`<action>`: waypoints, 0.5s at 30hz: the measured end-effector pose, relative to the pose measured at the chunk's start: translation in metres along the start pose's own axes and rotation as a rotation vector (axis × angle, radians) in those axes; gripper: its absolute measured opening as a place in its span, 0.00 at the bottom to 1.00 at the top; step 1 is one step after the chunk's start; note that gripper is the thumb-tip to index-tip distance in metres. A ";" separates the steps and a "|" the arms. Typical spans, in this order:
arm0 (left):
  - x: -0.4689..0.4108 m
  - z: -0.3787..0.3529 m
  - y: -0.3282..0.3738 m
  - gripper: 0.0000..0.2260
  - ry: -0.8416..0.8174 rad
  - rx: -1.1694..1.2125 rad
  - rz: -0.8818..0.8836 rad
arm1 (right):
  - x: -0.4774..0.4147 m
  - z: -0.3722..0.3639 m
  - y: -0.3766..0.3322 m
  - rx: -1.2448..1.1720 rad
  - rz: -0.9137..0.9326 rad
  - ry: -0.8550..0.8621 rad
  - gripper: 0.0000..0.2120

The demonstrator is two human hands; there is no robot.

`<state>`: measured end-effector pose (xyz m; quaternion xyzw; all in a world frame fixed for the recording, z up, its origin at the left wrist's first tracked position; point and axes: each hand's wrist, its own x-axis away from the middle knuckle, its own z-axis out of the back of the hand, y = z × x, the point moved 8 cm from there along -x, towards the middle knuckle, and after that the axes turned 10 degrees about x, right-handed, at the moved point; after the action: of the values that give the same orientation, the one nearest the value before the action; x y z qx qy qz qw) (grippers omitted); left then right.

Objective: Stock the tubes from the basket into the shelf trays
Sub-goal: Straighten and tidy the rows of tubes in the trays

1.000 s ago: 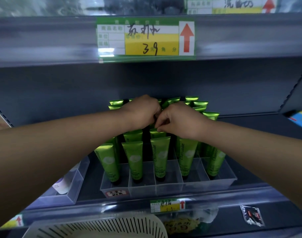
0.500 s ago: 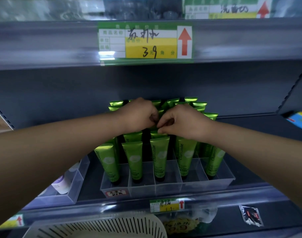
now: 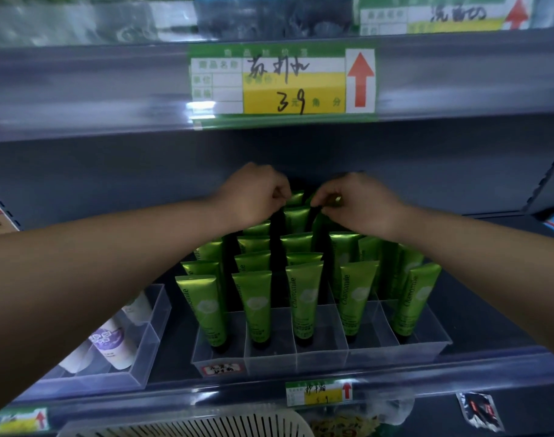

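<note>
Several green Chamomile tubes point(image 3: 304, 298) stand cap-down in rows inside a clear divided tray point(image 3: 368, 353) on the shelf. Both my hands reach over the tray to its back rows. My left hand point(image 3: 253, 197) pinches the crimped top of a rear green tube point(image 3: 296, 216) in the middle lane. Just to its right, my right hand point(image 3: 359, 205) pinches the top of another rear tube, with green showing between its fingers. The lower parts of those rear tubes are hidden behind the front rows. The white slotted basket point(image 3: 187, 425) sits at the bottom edge, its inside out of view.
A second clear tray point(image 3: 149, 339) at the left holds white tubes with purple labels. A shelf edge with a yellow price label point(image 3: 293, 86) runs overhead. Below the tray is another small price tag point(image 3: 320, 394), with a small packet point(image 3: 479, 410) at the lower right.
My hands were touching over the middle rows; they have moved farther back along the tray and come slightly apart, each now at a rear tube top.
</note>
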<state>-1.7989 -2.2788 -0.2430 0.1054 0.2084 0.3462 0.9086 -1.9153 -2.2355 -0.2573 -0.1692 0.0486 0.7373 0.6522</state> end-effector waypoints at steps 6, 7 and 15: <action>-0.022 -0.020 -0.005 0.12 -0.100 -0.050 0.029 | -0.016 -0.008 -0.005 0.135 0.121 -0.083 0.13; -0.024 -0.023 -0.005 0.12 -0.115 -0.054 0.035 | -0.018 -0.009 -0.006 0.148 0.136 -0.097 0.13; -0.032 -0.035 -0.007 0.11 -0.147 -0.021 0.059 | -0.023 -0.016 -0.010 0.224 0.205 -0.166 0.09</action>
<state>-1.8325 -2.3037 -0.2664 0.1270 0.1343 0.3664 0.9119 -1.9009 -2.2600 -0.2638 -0.0283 0.0934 0.8013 0.5902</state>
